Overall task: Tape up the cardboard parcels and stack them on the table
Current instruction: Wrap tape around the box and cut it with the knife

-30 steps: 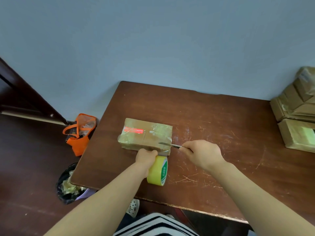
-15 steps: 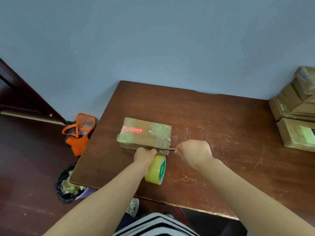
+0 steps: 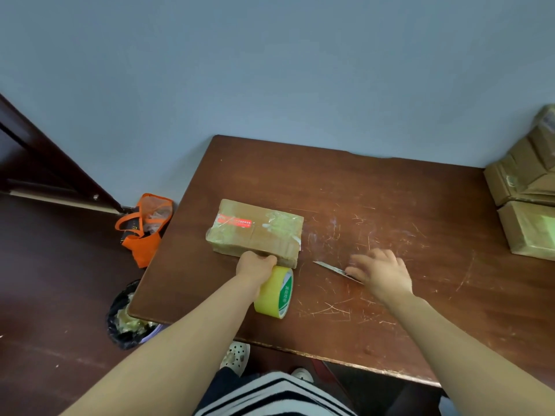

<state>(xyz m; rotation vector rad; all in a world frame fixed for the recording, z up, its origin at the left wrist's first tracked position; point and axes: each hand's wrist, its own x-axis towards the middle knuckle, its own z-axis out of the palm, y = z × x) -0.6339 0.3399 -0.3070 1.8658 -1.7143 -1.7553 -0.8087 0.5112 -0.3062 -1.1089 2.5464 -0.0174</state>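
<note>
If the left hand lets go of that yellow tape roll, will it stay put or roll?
Likely to roll: the yellow tape roll stands on its rim, gripped by the left hand. The parcel would probably block it going away, but nothing guards the near table edge. It keeps its round shape under the grip, so it is probably stiff, not floppy.

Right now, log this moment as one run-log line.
left hand: grips tape roll at parcel's near edge | right hand: open over knife on table | parcel: not yet stacked
</note>
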